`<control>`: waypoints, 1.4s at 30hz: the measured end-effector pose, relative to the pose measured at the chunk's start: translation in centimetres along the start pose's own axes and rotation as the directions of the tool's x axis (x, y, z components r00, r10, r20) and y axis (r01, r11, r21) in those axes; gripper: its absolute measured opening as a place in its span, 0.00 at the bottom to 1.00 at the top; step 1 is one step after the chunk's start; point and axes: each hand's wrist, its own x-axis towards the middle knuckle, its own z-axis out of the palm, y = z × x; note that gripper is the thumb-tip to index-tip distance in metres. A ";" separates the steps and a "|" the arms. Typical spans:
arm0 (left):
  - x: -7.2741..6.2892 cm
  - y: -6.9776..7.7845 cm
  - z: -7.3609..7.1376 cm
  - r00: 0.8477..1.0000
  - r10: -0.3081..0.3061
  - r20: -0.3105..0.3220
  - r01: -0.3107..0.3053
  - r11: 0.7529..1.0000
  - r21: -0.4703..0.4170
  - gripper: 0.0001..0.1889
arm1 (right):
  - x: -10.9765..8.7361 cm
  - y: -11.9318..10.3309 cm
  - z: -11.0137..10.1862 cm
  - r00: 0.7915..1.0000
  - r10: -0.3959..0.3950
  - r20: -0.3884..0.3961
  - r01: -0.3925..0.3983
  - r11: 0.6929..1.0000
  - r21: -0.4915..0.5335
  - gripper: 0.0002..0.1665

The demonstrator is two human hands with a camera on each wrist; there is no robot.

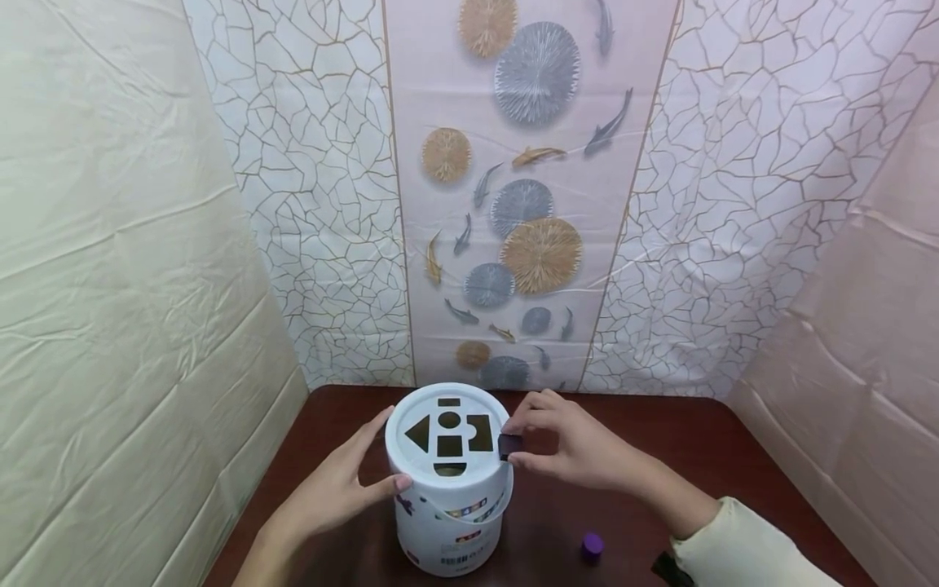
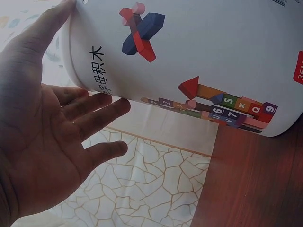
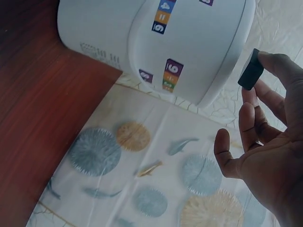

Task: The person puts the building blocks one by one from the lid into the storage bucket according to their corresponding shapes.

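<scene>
A white bucket (image 1: 449,522) with a shape-sorter lid (image 1: 421,469) stands upright, block pictures printed on its side. The lid has cut-outs including a triangle, a circle, a square and a half-round slot. My left hand (image 1: 333,493) rests against the bucket's left side, thumb at the near rim. In the left wrist view, the left hand (image 2: 52,127) has its fingers fairly straight along the wall. Thumb and finger of my right hand (image 1: 561,432) pinch a small dark block (image 1: 509,445) beside the lid's right rim. The block (image 3: 251,71) looks flat-sided in the right wrist view.
A small purple round block (image 1: 592,546) lies on the dark red table (image 1: 557,509), right of the bucket. The bucket's handle (image 1: 506,509) hangs down its front right. Patterned cloth (image 1: 499,204) hangs behind the table, with pale cloth on both sides.
</scene>
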 end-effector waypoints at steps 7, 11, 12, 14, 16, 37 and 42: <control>0.0 0.0 0.0 1.000 0.007 0.000 -0.007 1.000 0.008 0.56 | 1.2 -0.7 1.0 0.999 -0.002 0.037 0.001 1.000 0.005 0.17; 0.0 -0.1 0.1 1.000 0.008 0.001 -0.008 1.000 0.018 0.56 | 1.8 -0.9 1.5 0.998 -0.008 0.054 0.008 1.000 0.000 0.16; 0.0 -0.1 0.0 1.000 0.008 0.001 -0.008 1.000 0.019 0.56 | 2.0 -0.9 1.7 0.998 -0.004 0.063 0.004 1.000 0.003 0.16; 0.0 -0.1 0.0 1.000 0.009 0.003 -0.009 1.000 0.019 0.56 | 2.3 -1.0 2.0 0.997 0.006 0.078 -0.006 1.000 0.009 0.15; 0.0 -0.1 0.0 1.000 -0.005 0.009 0.004 1.000 0.013 0.56 | 2.7 -1.1 2.3 0.996 0.012 0.088 -0.014 1.000 0.016 0.15; 0.1 0.0 0.0 1.000 -0.010 0.026 0.010 1.000 0.004 0.56 | 5.6 -2.0 4.4 0.992 0.012 0.127 -0.011 1.000 -0.009 0.14; 0.0 0.0 0.0 1.000 0.003 0.018 -0.003 1.000 0.006 0.55 | 5.9 -1.8 4.6 0.987 0.043 0.154 -0.041 0.999 -0.015 0.15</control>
